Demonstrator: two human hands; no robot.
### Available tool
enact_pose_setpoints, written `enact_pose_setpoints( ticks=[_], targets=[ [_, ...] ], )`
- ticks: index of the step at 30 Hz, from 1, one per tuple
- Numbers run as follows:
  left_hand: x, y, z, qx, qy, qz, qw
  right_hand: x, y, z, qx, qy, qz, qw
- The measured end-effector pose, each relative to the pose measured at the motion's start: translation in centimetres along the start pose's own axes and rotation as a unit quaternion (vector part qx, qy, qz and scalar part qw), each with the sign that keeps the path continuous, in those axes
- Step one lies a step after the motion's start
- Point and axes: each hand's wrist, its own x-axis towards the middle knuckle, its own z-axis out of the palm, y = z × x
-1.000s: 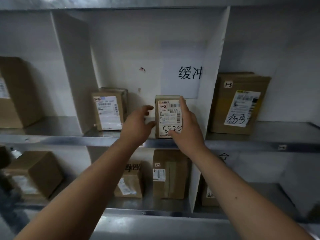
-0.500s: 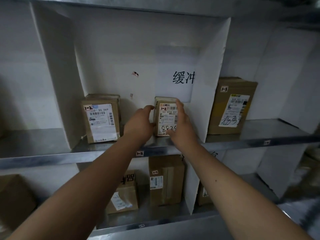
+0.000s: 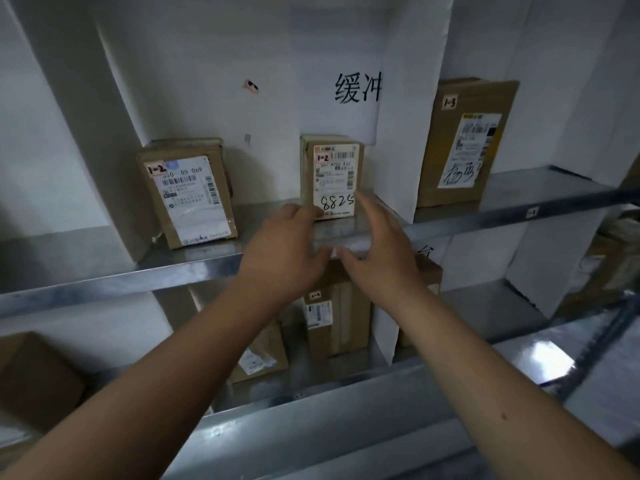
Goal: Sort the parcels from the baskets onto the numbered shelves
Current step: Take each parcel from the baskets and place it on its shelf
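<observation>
2 bare forearms, no sleeves, no gloves; left hand [image 3: 280, 251] and right hand [image 3: 381, 251] without rings.

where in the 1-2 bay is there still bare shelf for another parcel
Bare steel shelf lies between the brown parcel labelled 05 069 and the brown parcel marked 8825. Right of the 8825 parcel it is tight against the white divider.

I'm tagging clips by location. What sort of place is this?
Probably a parcel sorting or pickup room: metal shelves split by white dividers, and taped cardboard parcels bearing shipping labels and bay codes, like the one marked 1-2 and another marked 1-3.
</observation>
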Motion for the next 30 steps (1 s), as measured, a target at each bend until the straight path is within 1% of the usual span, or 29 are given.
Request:
enact_pose_setpoints(
  ticks=[4, 9, 12, 14, 17, 23, 27, 30],
  targets=[
    [-0.2, 2.0, 2.7, 0.019, -0.032, 0.045, 0.998, -2.7, 3.5, -2.9, -0.112, -0.007, -0.035, 0.993],
    [0.9, 7.2, 6.5, 0.017, -0.051, 0.104, 0.993, -5.9, 8.1, -8.6, -0.173, -0.039, 0.010, 0.984],
    [0.9, 11.6, 9.8, -0.006, -0.080, 0.142, 0.987, -7.9, 10.0, -12.0, -0.194, -0.048, 0.066, 0.978],
    [0.8, 15.4, 12.6, -0.024, -0.124, 0.153, 0.980, -9.3, 11.6, -14.9, -0.207, -0.054, 0.124, 0.969],
    [0.8, 20.6, 16.7, -0.042, -0.192, 0.157, 0.968, -11.7, 14.6, -19.8, -0.215, -0.053, 0.195, 0.955],
    [1.6, 30.4, 24.3, -0.083, -0.273, 0.153, 0.946, -17.4, 19.6, -30.3, -0.258, -0.036, 0.285, 0.922],
    [2.0, 38.0, 28.3, -0.101, -0.287, 0.176, 0.936, -20.5, 22.5, -37.1, -0.284, -0.045, 0.336, 0.897],
    [2.0, 43.9, 30.9, -0.122, -0.300, 0.208, 0.923, -22.6, 24.4, -41.9, -0.290, -0.031, 0.369, 0.883]
  ],
)
